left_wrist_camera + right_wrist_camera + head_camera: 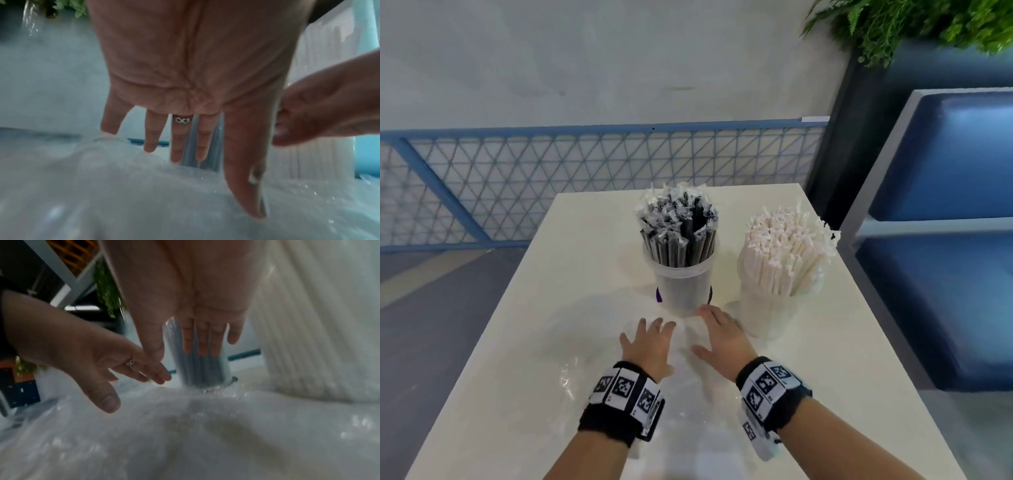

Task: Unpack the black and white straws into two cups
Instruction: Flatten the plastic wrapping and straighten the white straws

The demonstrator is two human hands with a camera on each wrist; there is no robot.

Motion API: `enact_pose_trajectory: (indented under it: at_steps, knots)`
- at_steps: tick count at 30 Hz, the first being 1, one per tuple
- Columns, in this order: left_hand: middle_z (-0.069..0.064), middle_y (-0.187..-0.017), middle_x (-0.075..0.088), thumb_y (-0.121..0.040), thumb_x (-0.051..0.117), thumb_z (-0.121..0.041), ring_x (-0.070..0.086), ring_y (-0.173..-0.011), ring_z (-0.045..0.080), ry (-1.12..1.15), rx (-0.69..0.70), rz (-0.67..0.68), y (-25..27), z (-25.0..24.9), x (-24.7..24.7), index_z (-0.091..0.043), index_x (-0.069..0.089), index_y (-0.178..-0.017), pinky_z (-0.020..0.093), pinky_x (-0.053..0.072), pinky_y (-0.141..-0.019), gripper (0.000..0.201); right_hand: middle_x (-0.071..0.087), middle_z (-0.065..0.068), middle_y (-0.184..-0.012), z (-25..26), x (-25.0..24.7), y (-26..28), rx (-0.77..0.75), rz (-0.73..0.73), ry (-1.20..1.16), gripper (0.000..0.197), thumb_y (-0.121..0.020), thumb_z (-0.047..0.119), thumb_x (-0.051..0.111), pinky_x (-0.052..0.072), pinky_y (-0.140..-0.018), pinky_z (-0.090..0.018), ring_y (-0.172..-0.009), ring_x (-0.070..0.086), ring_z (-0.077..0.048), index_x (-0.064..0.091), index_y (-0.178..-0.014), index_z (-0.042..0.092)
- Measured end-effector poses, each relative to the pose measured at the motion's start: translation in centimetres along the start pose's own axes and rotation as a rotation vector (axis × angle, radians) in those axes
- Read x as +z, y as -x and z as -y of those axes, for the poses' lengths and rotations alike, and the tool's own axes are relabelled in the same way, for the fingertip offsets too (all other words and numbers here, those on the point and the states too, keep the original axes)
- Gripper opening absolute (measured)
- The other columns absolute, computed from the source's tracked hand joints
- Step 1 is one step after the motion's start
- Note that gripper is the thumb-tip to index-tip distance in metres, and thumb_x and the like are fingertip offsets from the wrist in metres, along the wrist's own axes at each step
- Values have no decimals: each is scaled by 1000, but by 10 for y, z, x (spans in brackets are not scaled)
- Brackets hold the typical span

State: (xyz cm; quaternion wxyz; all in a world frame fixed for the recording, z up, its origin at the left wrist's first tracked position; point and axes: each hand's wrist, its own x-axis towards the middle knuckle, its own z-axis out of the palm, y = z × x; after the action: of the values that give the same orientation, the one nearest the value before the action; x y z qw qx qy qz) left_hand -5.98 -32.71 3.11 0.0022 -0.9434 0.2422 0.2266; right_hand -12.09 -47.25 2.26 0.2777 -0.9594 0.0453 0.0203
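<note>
A clear cup (683,286) packed with wrapped black straws (677,224) stands upright mid-table. To its right a second cup (768,313) holds a thick bunch of white straws (787,250). My left hand (649,342) hovers open, fingers spread, just in front of the black-straw cup. My right hand (717,334) is open too, its fingertips close to that cup's base. Both hands are over crinkled clear plastic wrap (619,387) lying on the table. In the wrist views the left hand (185,129) and right hand (201,331) show straight fingers holding nothing, with the black-straw cup (203,369) just beyond.
The white table (859,342) ends at the right beside blue cushioned benches (945,240). A blue mesh railing (551,178) runs behind the table, and a green plant (911,24) hangs at the top right.
</note>
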Motion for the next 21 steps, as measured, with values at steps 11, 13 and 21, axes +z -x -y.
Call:
enact_pose_trajectory:
  at_steps: [11, 13, 21]
  knots:
    - [-2, -159, -1, -88, 57, -29, -5, -146, 16, 126, 82, -103, 20, 20, 24, -24, 11, -146, 59, -1, -113, 74, 52, -5, -124, 19, 42, -11, 177, 346, 194, 41, -83, 21, 57, 39, -93, -34, -116, 51, -26, 47, -122, 14]
    - [-9, -157, -4, -87, 57, -38, -6, -145, 12, 317, 42, -351, 30, 33, 16, -28, 8, -147, 57, -5, -112, 78, 57, -8, -115, 16, 39, -13, 208, 353, 96, 27, -85, 17, 52, 41, -86, -31, -107, 55, -26, 54, -112, 13]
    - [12, -154, 0, -73, 71, -38, 11, -143, 27, 1275, -569, -746, 62, 103, 15, -9, 4, -146, 42, 23, -114, 104, 50, 6, -68, 19, 23, -8, 40, 21, -426, 38, -81, 20, 66, 38, -67, -22, -66, 45, -11, 38, -61, 34]
